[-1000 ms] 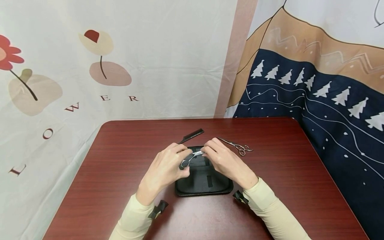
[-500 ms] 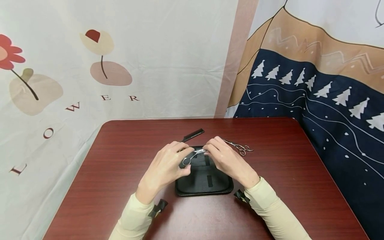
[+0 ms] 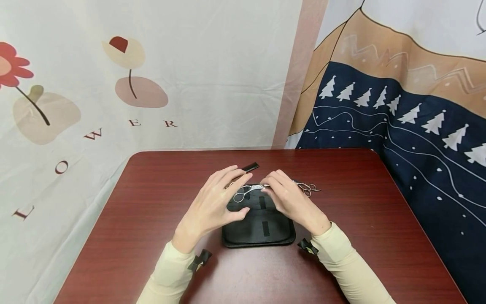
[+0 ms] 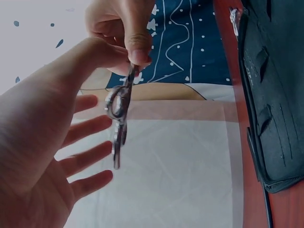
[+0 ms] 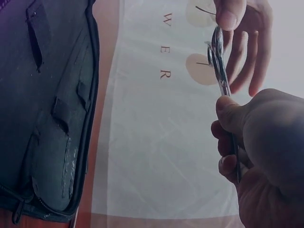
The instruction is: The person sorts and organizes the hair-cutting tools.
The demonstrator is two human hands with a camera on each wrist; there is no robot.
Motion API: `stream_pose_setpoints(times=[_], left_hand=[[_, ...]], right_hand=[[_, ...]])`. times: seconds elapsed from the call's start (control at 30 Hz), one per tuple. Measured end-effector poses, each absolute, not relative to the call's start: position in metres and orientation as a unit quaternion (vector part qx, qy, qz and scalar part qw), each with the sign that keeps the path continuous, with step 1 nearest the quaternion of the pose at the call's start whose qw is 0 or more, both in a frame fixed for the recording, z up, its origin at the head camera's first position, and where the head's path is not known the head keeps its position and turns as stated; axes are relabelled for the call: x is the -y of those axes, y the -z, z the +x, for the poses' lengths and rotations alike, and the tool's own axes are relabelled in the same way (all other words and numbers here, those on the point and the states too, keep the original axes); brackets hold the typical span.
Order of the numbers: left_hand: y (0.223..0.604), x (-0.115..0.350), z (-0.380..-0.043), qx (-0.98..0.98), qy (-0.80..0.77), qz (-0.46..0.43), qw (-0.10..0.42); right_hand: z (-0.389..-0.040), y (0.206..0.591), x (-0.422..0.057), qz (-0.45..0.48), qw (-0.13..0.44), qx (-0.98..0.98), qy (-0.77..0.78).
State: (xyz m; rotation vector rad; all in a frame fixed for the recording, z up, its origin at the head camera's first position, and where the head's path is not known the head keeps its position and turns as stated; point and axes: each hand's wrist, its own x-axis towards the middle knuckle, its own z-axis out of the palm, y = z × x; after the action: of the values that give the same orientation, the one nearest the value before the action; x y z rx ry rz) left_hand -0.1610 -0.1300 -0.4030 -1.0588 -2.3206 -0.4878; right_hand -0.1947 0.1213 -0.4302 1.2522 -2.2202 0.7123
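Left hand (image 3: 213,202) lifts and fans its fingers wider as the scissors (image 3: 256,187) edge up and to the right

Head camera first: half a second ago the left fingers sit bunched nearer the finger loops; now they stretch out and cover much more of the black comb (image 3: 252,167). Opposite, the right hand (image 3: 290,200) has slid a touch to the right, pinching the scissors toward the blade end, and it hides more of the second pair (image 3: 306,185) on the table (image 3: 360,211). Held in the air, the gripped scissors show over the far half of the black case (image 3: 247,232), which lies just where it did.

Over to the left wrist: four left fingers straight and spread, clasping nothing, the loops right beside them. Any touch? Cannot tell from this side. Above, the right thumb and fingers clamp the metal.

Right wrist now: the right thumb presses the scissors against curled fingers, and the dark blade runs on past them. Left thumb sits close by the loop end. At the side, the case shows its zip edge and small straps, pale cloth (image 5: 142,142) beyond.
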Motion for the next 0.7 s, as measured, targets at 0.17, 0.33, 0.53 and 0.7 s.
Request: stream_pose_setpoints(times=[0.17,0.33,0.53,0.7], left_hand=[[0.404,0.13,-0.166,0.845,0.196,-0.403,0.292],[0.403,0.133,-0.169,0.84,0.199,-0.4,0.307],[0.401,0.136,-0.172,0.839,0.202,-0.399,0.311],[0.401,0.139,-0.174,0.837,0.206,-0.398,0.314]], right_hand=[[-0.194,0.43,-0.12,0.443,0.236,0.814,-0.291],[-0.191,0.429,-0.12,0.409,0.217,0.825,-0.325],[-0.189,0.43,-0.119,0.372,0.192,0.837,-0.352],[-0.187,0.431,-0.12,0.346,0.172,0.84,-0.381]])
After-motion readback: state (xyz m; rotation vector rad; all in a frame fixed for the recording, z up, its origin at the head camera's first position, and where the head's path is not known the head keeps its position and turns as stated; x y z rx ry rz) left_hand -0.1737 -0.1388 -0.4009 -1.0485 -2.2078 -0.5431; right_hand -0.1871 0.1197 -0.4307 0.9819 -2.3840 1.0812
